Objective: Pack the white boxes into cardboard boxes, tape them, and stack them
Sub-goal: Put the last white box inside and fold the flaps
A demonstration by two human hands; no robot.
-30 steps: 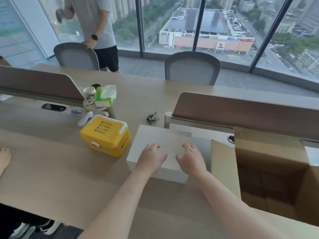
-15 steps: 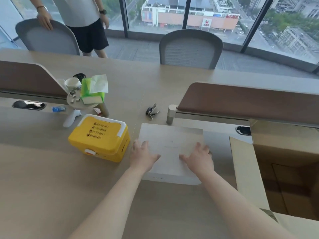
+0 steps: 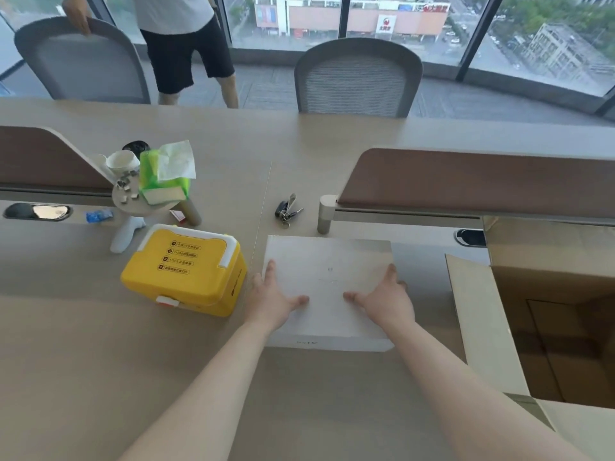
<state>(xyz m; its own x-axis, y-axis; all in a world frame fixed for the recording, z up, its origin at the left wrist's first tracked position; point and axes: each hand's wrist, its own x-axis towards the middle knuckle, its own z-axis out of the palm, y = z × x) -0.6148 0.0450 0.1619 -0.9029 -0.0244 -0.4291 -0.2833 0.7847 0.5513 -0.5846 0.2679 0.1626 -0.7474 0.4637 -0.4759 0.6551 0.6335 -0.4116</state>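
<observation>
while both palms lie flat on its lid, l hand (image 3: 276, 302) at the left edge and r hand (image 3: 387, 302) at the right, fingers spread, thumbs inward, the white box (image 3: 327, 261) sits on the table (image 3: 100, 344): flat, plain matte white w/ tiny print on its near side, btwn yellow case (image 3: 186, 271) & open cardboard box (image 3: 479, 321).

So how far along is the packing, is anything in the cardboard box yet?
Barely started. Done: the cardboard box stands open on the right, and the part of its inside that shows holds nothing. In hand: the left hand and right hand lie spread on the white box, which sits on the table. Left: putting it in, taping, stacking.
</observation>
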